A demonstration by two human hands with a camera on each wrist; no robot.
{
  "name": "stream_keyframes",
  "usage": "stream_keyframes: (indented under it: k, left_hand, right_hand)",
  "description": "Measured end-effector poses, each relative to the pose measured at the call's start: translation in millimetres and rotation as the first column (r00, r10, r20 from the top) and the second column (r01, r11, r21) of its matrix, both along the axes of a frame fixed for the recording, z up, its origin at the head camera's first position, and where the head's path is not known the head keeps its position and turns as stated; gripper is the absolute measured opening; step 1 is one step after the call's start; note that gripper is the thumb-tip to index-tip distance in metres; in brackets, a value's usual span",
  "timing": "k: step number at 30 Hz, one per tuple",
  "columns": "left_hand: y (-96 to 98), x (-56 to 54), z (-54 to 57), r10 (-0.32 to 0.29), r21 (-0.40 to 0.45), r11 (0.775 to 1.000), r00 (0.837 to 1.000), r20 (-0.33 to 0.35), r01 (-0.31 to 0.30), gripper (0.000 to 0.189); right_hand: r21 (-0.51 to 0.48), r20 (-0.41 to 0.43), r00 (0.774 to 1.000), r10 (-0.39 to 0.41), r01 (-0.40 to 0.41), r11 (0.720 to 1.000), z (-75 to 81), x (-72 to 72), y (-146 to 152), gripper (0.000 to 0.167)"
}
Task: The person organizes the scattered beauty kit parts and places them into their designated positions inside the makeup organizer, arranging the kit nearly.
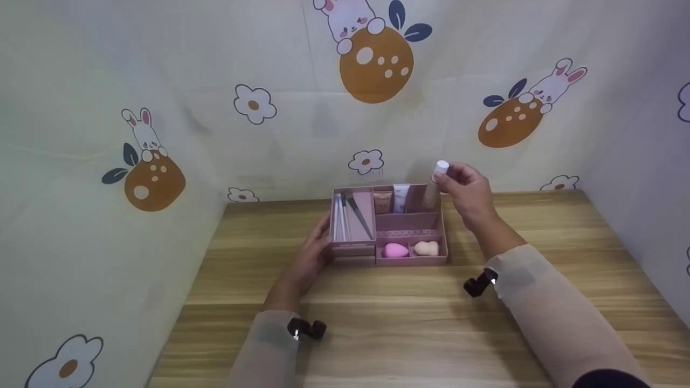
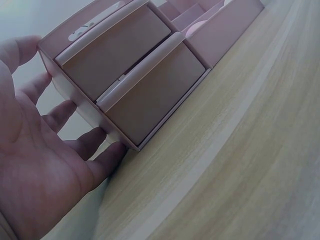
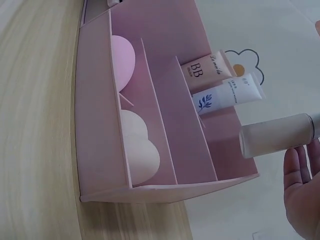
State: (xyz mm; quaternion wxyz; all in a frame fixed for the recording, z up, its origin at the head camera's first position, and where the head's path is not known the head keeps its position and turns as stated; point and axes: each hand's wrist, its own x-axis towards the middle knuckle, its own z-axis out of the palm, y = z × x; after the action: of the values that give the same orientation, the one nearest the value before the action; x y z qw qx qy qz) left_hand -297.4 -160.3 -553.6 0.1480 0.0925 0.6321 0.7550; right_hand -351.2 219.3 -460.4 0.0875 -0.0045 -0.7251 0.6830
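Observation:
A pink makeup organizer [image 1: 408, 221] stands on the wooden table against the back curtain. My left hand [image 2: 45, 145] rests its spread, fairly straight fingertips on the organizer's left side, beside two drawers [image 2: 155, 90]. Up at the back right corner, my right hand [image 1: 468, 193] pinches the white cap of a beige foundation bottle [image 3: 277, 135]. The bottle's lower end is over the rear right compartment. A BB cream tube [image 3: 207, 70] and a white tube [image 3: 230, 95] stand in the rear row. In front lie a pink makeup sponge [image 1: 395, 250] and a beige sponge [image 1: 427, 248].
Several slim brushes [image 1: 345, 215] lie in the organizer's upper left tray. A patterned curtain [image 1: 291, 145] with rabbits and oranges surrounds the wooden table [image 1: 372, 318] at the back and sides.

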Motion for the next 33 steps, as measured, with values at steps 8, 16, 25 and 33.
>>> stream_keyframes:
  k: [8, 16, 25, 33]
  left_hand:
    - [-0.5, 1.4, 1.4, 0.002, -0.006, 1.0, 1.0, 0.0, -0.002, 0.058]
    - [-0.2, 1.3, 1.1, 0.005, -0.021, 1.0, 1.0, -0.009, -0.005, 0.059]
    - [0.8, 3.3, 2.2, -0.005, -0.025, 1.0, 1.0, -0.021, 0.005, 0.06]
    - [0.1, 4.1, 1.4, 0.0, -0.02, 1.0, 1.0, -0.005, 0.0, 0.062]
  right_hand:
    - [0.074, 0.045, 0.999, 0.013, -0.016, 0.997, -8.5, -5.5, -3.6, 0.044]
    - [0.132, 0.11, 0.994, 0.01, -0.025, 0.991, -14.0, -6.0, -6.7, 0.045]
    - [0.185, 0.098, 0.995, 0.018, -0.036, 0.982, -16.8, -6.3, -8.5, 0.043]
    - [0.269, 0.108, 0.994, 0.024, -0.053, 0.962, -18.2, -2.5, -9.4, 0.042]
